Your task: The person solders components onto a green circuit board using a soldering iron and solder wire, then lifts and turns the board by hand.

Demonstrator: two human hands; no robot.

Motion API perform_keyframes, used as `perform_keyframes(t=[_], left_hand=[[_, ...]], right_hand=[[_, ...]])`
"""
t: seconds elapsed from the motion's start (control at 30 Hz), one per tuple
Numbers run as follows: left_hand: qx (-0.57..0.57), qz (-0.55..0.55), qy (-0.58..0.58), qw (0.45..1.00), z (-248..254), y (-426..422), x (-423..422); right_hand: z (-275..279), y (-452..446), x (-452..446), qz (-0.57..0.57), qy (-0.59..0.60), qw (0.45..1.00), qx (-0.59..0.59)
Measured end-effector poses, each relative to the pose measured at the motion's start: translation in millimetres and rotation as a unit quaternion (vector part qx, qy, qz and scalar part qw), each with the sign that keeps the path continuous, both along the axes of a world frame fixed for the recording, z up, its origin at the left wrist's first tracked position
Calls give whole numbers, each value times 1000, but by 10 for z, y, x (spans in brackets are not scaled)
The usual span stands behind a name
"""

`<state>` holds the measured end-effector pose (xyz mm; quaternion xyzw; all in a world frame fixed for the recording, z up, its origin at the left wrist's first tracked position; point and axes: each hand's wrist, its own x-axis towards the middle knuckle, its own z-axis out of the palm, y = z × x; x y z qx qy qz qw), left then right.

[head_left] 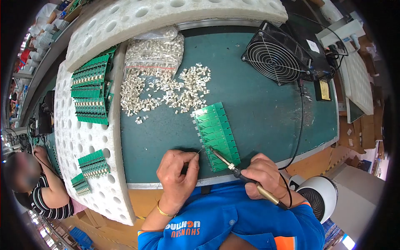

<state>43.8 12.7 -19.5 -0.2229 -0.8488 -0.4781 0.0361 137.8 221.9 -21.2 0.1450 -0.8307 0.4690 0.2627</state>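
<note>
A green circuit board panel (pixel 216 133) lies on the green work mat, with small white connectors along its left edge. My right hand (pixel 263 176) is closed round a soldering iron (pixel 246 177), whose tip touches the panel near its left edge. Just left of the panel, my left hand (pixel 178 168) pinches a thin wire (pixel 199 151), its end close to the iron's tip. Loose white connectors (pixel 187 89) are heaped beyond the panel, beside a clear bag (pixel 154 52) full of them.
White foam sheets (pixel 66 121) with holes run along the left and back, with green boards (pixel 89 79) on the left one. A black fan (pixel 275 58) stands at the back right, its cable crossing the mat's right side. A co-worker (pixel 46 187) sits far left.
</note>
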Motion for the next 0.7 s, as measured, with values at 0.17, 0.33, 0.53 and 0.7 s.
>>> perform_keyframes(t=[0.17,0.33,0.53,0.7], left_hand=[[5,16,-20,1000,25,20,-3],[26,37,-40,998,67,2,19],[27,25,-10,999,121,-34,-1],[10,22,-10,1000,101,-42,67]], right_hand=[[10,11,-3,10,-4,1000,1],[-22,44,18,19,-6,1000,-15],[-95,42,24,5,6,998,-62],[-85,30,-2,-8,10,996,-83]])
